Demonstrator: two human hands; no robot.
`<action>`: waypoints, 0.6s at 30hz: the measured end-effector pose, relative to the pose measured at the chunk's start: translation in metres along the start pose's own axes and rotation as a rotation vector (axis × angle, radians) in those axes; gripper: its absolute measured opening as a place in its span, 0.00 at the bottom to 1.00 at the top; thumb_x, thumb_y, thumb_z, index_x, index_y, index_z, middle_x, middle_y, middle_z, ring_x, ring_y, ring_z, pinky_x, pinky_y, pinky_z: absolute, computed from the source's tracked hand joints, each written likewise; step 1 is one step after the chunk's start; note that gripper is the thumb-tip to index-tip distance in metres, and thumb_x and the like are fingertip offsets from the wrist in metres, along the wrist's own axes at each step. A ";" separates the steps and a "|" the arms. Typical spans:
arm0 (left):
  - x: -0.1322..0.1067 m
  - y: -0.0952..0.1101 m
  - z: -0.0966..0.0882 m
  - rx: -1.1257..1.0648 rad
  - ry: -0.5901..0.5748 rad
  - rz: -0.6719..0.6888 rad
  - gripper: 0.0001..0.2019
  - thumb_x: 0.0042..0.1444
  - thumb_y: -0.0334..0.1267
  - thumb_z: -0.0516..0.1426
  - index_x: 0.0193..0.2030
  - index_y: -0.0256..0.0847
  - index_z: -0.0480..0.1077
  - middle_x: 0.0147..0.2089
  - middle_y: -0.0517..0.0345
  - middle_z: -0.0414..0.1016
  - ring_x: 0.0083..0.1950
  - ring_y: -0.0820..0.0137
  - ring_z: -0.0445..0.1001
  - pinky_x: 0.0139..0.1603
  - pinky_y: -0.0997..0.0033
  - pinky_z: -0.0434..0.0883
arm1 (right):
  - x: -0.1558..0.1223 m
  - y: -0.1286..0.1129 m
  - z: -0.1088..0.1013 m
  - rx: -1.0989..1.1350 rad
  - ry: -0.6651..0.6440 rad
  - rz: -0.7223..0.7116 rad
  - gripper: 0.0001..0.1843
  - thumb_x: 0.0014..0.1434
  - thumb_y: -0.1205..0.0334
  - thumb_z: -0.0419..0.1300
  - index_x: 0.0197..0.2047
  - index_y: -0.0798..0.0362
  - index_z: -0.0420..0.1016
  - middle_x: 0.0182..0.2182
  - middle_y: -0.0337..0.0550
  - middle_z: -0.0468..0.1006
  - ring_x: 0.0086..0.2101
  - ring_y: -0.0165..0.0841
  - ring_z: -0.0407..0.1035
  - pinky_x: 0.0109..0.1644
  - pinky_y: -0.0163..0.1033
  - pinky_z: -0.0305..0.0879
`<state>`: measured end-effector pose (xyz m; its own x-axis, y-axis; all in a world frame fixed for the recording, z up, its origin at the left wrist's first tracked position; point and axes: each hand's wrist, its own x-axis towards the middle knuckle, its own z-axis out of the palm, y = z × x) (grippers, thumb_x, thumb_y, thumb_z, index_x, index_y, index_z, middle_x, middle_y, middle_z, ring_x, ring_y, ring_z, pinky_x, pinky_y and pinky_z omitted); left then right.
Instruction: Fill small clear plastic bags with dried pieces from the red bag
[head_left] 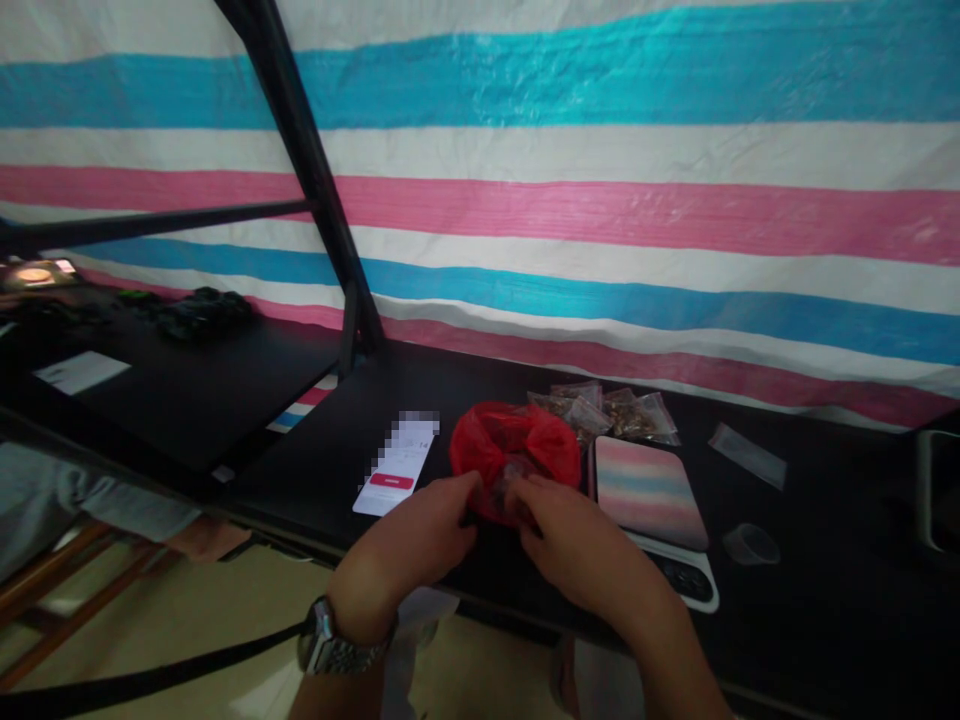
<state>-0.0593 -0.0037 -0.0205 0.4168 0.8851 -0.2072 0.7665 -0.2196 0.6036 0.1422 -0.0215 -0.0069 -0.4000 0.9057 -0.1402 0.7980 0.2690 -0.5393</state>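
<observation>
A red plastic bag [514, 445] lies on the black table [825, 600] in front of me. My left hand [420, 545], with a metal watch on its wrist, pinches the bag's near rim from the left. My right hand [570, 535] pinches the same rim from the right. Both hands have fingers closed on the plastic. The bag's mouth shows dark contents that I cannot make out. A small scale [651, 490] with a shiny striped top sits just right of the bag.
Several small clear packets [611, 412] lie behind the scale. A flat empty bag [748, 454] and a clear cup [751, 545] rest to the right. A white slip [396, 466] lies left of the bag. Another person's sleeve [82, 500] shows at far left.
</observation>
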 end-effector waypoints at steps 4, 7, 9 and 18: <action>0.006 0.004 0.001 0.018 0.031 0.016 0.06 0.61 0.29 0.57 0.40 0.44 0.73 0.38 0.56 0.80 0.37 0.63 0.79 0.37 0.67 0.66 | 0.001 0.008 -0.005 0.024 0.031 0.020 0.14 0.60 0.78 0.57 0.41 0.50 0.76 0.43 0.44 0.83 0.40 0.37 0.76 0.43 0.39 0.59; 0.008 0.003 0.002 0.050 0.047 -0.028 0.03 0.63 0.32 0.59 0.40 0.44 0.74 0.38 0.55 0.82 0.37 0.62 0.80 0.36 0.67 0.64 | 0.000 0.010 -0.003 0.017 0.044 0.055 0.10 0.62 0.74 0.61 0.43 0.50 0.76 0.43 0.44 0.84 0.41 0.39 0.77 0.42 0.40 0.59; 0.009 0.001 0.003 0.078 0.045 -0.056 0.02 0.64 0.35 0.60 0.41 0.43 0.75 0.40 0.52 0.83 0.39 0.60 0.81 0.37 0.66 0.65 | 0.000 0.009 -0.001 -0.031 0.033 0.106 0.10 0.61 0.70 0.66 0.46 0.50 0.75 0.46 0.47 0.84 0.44 0.42 0.77 0.43 0.41 0.59; 0.007 0.006 -0.003 -0.020 -0.061 0.055 0.10 0.65 0.34 0.54 0.33 0.43 0.73 0.31 0.59 0.75 0.32 0.67 0.72 0.31 0.70 0.60 | -0.009 0.008 -0.005 0.027 0.042 0.102 0.13 0.63 0.75 0.57 0.46 0.50 0.75 0.40 0.44 0.84 0.39 0.39 0.76 0.40 0.40 0.57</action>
<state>-0.0534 0.0023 -0.0154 0.4873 0.8452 -0.2196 0.7321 -0.2584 0.6302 0.1548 -0.0259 -0.0056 -0.2977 0.9410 -0.1612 0.8210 0.1661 -0.5462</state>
